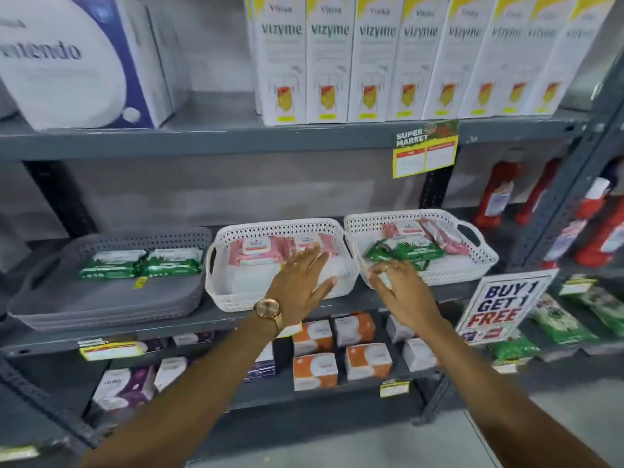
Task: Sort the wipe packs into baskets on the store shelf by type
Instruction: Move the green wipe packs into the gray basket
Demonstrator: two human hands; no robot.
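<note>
Three baskets stand in a row on the middle shelf. The grey basket [101, 298] at the left holds two green wipe packs [141, 261]. Pink wipe packs [260, 251] lie at the back of the middle white basket [236, 298]. My left hand [300, 282] hovers over this basket's right half, fingers spread and empty, its fingertips next to the pink packs. In the right white basket [472, 261], green packs [405, 251] and pink packs [442, 238] are mixed. My right hand [401, 292] is at that basket's front left corner, fingers curved over the rim near the green packs; motion blur hides any contact.
Tall white boxes [371, 62] fill the shelf above. Orange and white boxes [314, 336] sit on the shelf below. A "buy 1 get 1 free" sign [503, 305] hangs just right of the right basket. Red bottles [496, 194] stand further right.
</note>
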